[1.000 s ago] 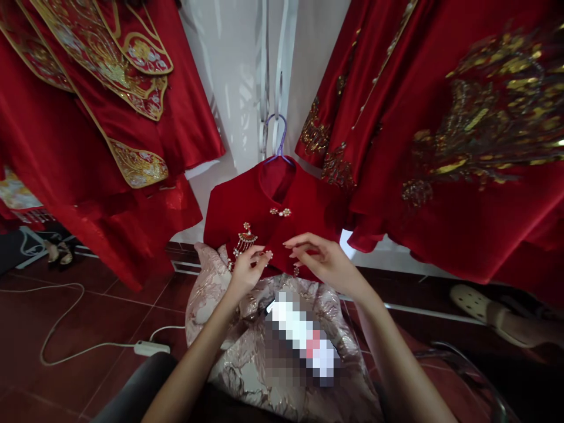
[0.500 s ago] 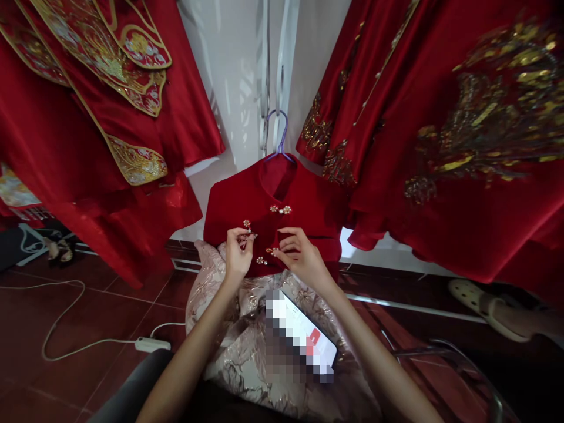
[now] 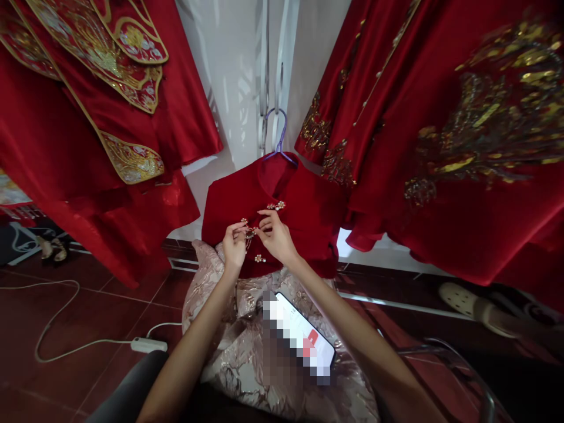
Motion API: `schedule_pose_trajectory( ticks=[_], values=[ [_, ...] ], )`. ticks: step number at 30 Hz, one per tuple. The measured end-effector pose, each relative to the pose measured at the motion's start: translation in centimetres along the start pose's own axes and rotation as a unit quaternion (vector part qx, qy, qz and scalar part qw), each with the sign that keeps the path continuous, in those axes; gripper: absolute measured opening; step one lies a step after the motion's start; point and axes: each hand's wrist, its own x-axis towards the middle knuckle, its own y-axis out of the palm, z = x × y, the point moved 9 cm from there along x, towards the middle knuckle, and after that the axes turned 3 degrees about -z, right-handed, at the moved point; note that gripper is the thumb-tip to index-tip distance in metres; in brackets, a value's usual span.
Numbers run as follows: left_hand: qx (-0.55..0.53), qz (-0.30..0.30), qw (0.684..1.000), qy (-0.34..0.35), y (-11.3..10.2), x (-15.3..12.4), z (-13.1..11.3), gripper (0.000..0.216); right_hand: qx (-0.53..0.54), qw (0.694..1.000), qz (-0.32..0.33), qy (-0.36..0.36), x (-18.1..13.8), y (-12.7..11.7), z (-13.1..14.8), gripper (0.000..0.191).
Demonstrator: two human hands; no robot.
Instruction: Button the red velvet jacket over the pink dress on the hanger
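A red velvet jacket (image 3: 308, 200) hangs on a purple hanger (image 3: 282, 132) in front of me, its lower part behind both hands. My left hand (image 3: 234, 247) pinches a gold jewelled clasp (image 3: 249, 232) with fine dangling chains at the jacket's front. Closed at thumb and forefinger, my right hand (image 3: 277, 238) meets the clasp from the other side, its other fingers loosely curled. Whether the two sides are joined is too small to tell. A flower-and-pearl clasp (image 3: 277, 205) sits just above my right hand, and a flower ornament (image 3: 259, 258) lies below.
A lit phone (image 3: 317, 338) rests on pale brocade fabric (image 3: 238, 364) over my lap. Embroidered red garments (image 3: 185, 106) hang at left, sequined ones (image 3: 388, 176) at right. A white cable box (image 3: 148, 344) lies on the tiled floor. A foot in a clog (image 3: 458, 299) shows at right.
My right hand has moved left and up, bringing its pinched fingertips to the clasp at my left hand. The left hand has stayed nearly in place. The view has shifted slightly.
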Motion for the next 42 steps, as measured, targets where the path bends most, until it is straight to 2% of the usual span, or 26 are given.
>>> schedule_pose_trajectory(
  ticks=[5,11,14,17,21,27,34,37,40,42],
  values=[
    [-0.031,0.010,0.999,-0.002,-0.2,-0.6,-0.8,0.026,-0.044,0.999,-0.004,-0.027,-0.2,0.8,0.1,0.044],
    [-0.030,0.016,0.999,-0.013,-0.5,-0.8,-0.9,0.027,-0.015,0.999,-0.024,-0.026,-0.6,0.6,0.1,0.042],
    [0.004,0.026,1.000,0.006,-0.8,-0.6,-1.1,0.025,-0.016,0.999,-0.035,-0.023,-0.7,0.4,0.1,0.043],
    [0.064,0.041,0.995,0.059,-0.9,-0.4,-2.0,0.024,-0.022,0.999,-0.035,-0.026,-0.7,0.3,0.2,0.042],
    [0.114,0.073,0.985,0.107,-0.7,0.0,-2.9,0.021,-0.031,0.998,-0.034,-0.030,-0.5,0.3,0.1,0.042],
    [0.104,0.135,0.982,0.081,0.0,1.2,-2.0,0.021,-0.082,0.995,-0.035,-0.037,-0.1,0.4,0.1,0.041],
    [0.112,0.196,0.971,0.076,0.6,2.4,-2.1,0.016,-0.136,0.988,-0.001,-0.077,0.3,1.2,1.4,0.038],
    [0.094,0.180,0.977,0.061,0.7,2.3,-1.2,0.017,-0.093,0.994,0.021,-0.047,0.5,1.1,0.9,0.039],
    [0.073,0.102,0.991,0.037,-0.6,1.1,0.2,0.023,-0.040,0.994,0.093,-0.035,-0.6,0.7,0.3,0.032],
    [0.109,0.094,0.988,0.052,-0.9,-0.7,0.6,0.023,-0.051,0.988,0.139,-0.040,-2.2,-0.2,-0.2,0.027]
  ],
)
